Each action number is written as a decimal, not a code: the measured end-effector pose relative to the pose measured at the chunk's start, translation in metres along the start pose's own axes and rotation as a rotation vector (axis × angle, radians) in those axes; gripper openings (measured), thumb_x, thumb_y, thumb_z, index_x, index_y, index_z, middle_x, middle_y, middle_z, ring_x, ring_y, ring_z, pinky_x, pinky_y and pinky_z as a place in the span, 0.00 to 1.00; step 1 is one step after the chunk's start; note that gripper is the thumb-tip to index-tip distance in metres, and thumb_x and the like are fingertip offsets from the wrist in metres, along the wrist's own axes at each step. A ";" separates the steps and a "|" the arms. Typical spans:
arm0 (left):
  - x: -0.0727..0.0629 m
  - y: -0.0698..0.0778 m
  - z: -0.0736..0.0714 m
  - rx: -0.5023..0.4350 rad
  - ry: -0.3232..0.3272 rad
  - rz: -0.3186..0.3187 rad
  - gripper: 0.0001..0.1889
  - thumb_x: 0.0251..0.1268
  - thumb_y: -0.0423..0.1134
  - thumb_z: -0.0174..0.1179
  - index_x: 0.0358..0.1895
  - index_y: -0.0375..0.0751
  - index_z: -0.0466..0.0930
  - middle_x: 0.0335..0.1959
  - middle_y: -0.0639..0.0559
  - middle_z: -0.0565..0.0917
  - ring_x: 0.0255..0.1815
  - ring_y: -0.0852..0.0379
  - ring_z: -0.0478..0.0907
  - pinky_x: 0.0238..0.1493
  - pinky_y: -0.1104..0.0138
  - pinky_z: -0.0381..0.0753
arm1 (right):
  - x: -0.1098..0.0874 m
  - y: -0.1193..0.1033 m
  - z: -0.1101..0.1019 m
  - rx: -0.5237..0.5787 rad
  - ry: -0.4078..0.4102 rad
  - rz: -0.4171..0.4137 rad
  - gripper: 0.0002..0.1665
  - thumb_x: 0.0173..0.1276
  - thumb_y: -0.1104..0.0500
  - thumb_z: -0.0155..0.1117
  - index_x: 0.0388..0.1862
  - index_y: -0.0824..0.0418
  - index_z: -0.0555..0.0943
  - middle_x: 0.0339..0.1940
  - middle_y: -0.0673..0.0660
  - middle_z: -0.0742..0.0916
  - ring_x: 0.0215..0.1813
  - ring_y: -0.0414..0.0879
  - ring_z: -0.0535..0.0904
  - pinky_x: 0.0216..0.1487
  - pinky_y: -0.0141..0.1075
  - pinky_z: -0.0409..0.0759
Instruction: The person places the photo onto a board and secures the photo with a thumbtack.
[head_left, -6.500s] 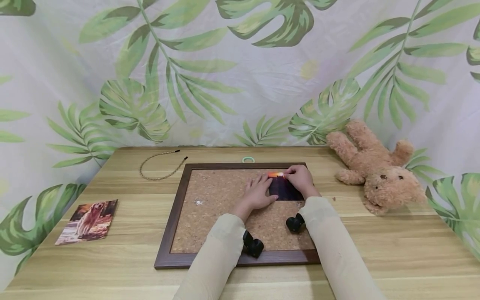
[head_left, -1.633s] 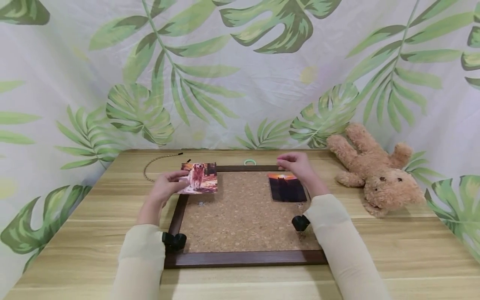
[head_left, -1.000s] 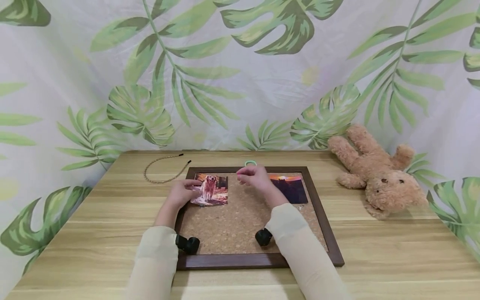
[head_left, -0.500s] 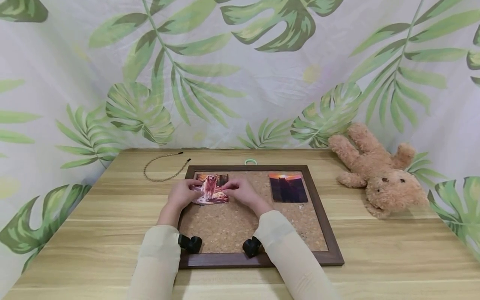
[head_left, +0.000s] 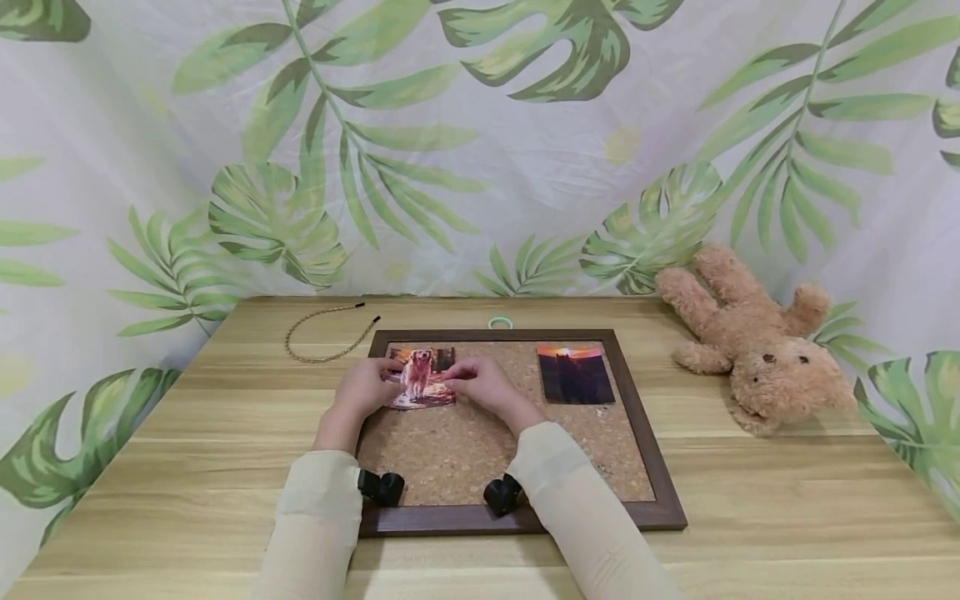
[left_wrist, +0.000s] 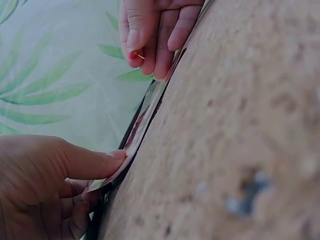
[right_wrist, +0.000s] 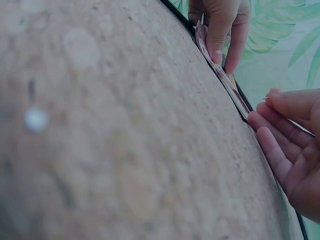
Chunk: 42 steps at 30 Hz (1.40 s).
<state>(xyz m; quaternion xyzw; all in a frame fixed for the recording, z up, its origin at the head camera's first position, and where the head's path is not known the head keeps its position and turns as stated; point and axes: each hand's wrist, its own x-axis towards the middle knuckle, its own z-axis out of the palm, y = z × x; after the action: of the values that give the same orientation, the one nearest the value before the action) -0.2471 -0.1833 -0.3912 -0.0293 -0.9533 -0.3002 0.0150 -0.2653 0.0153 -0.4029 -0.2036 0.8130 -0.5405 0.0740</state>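
A photo of a golden dog (head_left: 420, 379) lies over the upper left of a cork board (head_left: 480, 458) with a dark wooden frame. My left hand (head_left: 362, 393) pinches its left edge between thumb and fingers; in the left wrist view the photo (left_wrist: 142, 125) bends slightly there. At the photo's right edge is my right hand (head_left: 486, 387), with a small red push pin (left_wrist: 134, 54) between thumb and forefinger. The pin's metal point stands clear of the photo, while other fingertips touch the edge. A dark sunset photo (head_left: 576, 377) lies on the board's upper right.
A braided headband (head_left: 288, 340) lies behind the board to the left, and a mint green ring (head_left: 500, 322) sits just past its back edge. A teddy bear (head_left: 757, 333) lies at the table's right. A leafy curtain (head_left: 420, 167) hangs behind.
The dog photo came from the table's left onto the board in my left hand. My right hand left the sunset photo and moved left to the dog photo. The last half second shows little movement.
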 end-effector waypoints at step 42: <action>0.001 -0.008 0.015 0.293 -0.113 0.112 0.53 0.43 0.74 0.43 0.66 0.36 0.48 0.66 0.39 0.44 0.64 0.40 0.34 0.53 0.40 0.36 | 0.020 -0.011 -0.002 -0.081 -0.059 0.046 0.05 0.56 0.66 0.60 0.30 0.68 0.81 0.25 0.55 0.81 0.28 0.41 0.72 0.28 0.29 0.70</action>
<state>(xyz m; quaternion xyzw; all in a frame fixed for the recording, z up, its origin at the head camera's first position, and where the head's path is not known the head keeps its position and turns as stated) -0.2485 -0.1813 -0.4084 -0.0969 -0.9831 -0.1545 -0.0177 -0.2815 0.0053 -0.3898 -0.2034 0.8361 -0.4992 0.1019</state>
